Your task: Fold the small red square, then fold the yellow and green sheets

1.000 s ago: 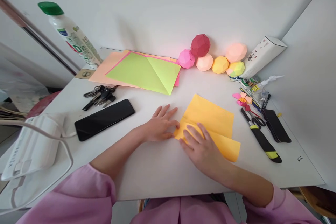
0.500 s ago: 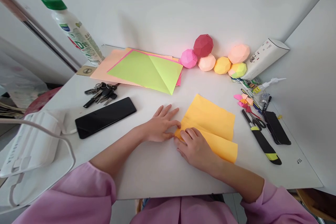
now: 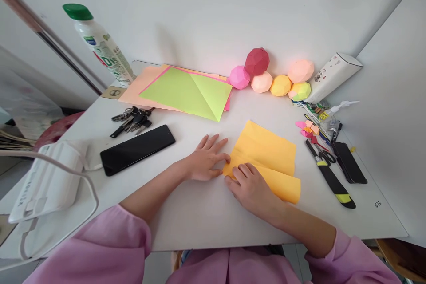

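A yellow-orange paper sheet (image 3: pixel 271 146) lies on the white table (image 3: pixel 186 226), its near part folded over and bulging up at the lower right. My left hand (image 3: pixel 206 159) rests flat with spread fingers at the sheet's left corner, its thumb and index finger touching the edge. Curled fingers of my right hand (image 3: pixel 249 184) press on the folded paper near that same corner.
A green sheet (image 3: pixel 189 93) tops a paper stack at the back. Faceted paper balls (image 3: pixel 257 61) line the wall. Left are a phone (image 3: pixel 137 150), keys (image 3: pixel 135 120) and a bottle (image 3: pixel 106 49); right, a cutter (image 3: pixel 333 177) and scissors (image 3: pixel 326 155).
My right hand has shifted slightly to the right along the fold. My left hand has kept its place on the paper's corner. The camera view has moved a little.
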### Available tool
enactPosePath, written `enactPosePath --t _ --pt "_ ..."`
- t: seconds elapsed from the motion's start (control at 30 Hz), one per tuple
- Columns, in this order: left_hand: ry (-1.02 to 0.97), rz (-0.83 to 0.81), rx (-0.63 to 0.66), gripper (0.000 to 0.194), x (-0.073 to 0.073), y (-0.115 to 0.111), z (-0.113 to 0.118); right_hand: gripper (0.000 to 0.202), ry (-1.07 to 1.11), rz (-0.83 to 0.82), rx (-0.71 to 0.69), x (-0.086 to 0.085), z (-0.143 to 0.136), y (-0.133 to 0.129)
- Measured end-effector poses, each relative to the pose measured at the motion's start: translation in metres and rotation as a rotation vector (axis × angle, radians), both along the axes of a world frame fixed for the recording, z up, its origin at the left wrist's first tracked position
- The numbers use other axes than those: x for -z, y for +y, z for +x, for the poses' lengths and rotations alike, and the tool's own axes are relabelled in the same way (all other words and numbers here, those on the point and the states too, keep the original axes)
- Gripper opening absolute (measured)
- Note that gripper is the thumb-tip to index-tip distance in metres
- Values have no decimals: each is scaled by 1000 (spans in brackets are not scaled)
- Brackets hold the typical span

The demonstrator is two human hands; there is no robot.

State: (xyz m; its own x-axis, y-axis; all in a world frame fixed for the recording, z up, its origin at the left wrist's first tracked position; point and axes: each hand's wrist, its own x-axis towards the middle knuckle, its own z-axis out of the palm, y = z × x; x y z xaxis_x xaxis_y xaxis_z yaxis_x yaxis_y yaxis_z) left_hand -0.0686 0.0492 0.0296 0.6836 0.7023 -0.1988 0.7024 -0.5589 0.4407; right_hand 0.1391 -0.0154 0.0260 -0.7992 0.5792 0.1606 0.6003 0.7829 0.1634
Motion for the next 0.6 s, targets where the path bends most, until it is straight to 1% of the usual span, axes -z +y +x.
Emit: enactPosePath --t 0.13,0.2,0.27,0.3,0.37,0.43,0.47,0.53,0.57,0.6 --pt "-4 6 4 32 1 -1 -2 22 20 9 -13 -1 0 1" --pt "-7 29 7 31 3 -3 -3 20 60 8 -28 -8 6 1" --pt "-2 66 4 32 7 -8 -3 21 133 40 9 -20 20 1" --pt "7 91 -6 33 9 -12 -2 22 183 78 68 -25 29 -1" --pt "39 159 -39 35 12 -21 1 24 302 178 277 -34 51 -8" --pt "68 275 -44 38 15 -32 6 26 471 248 521 -33 72 -20" --pt "65 342 -21 40 17 -38 9 29 574 244 636 -30 80 -27" --pt "59 456 31 47 20 -53 16 35 783 127 862 -20 90 -41" --pt "62 495 43 52 22 -61 20 37 878 39 958 -14 92 -48" --pt "75 524 27 60 24 -70 23 40 956 -47 1031 -8 92 -53"
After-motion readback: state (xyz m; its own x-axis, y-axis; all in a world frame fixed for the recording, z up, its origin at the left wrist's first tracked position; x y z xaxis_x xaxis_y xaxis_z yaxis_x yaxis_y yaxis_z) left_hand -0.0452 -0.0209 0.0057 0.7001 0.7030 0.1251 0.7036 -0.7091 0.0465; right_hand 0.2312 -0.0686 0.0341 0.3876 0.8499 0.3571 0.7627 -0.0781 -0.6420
